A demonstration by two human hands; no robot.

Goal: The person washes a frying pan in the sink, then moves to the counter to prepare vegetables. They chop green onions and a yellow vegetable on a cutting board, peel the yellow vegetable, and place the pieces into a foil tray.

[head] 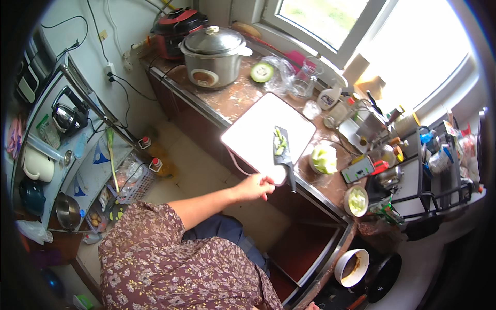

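My left hand is beside the near corner of a white cutting board, fingers loosely curled and apart, with nothing visible in them. A kitchen knife with a dark blade lies on the board. Its black handle sticks out past the counter edge, just right of the hand. Green vegetable pieces rest on the blade. Just right of the board stands a bowl of pale green vegetable pieces; farther right is another bowl of cut pieces. Only fingertips of my right hand show at the bottom edge.
A steel rice cooker, a red-black electric cooker and a cut green gourd stand behind the board. A smartphone is propped at right. Bottom right, a white bowl sits near a black pan. Shelving fills the left.
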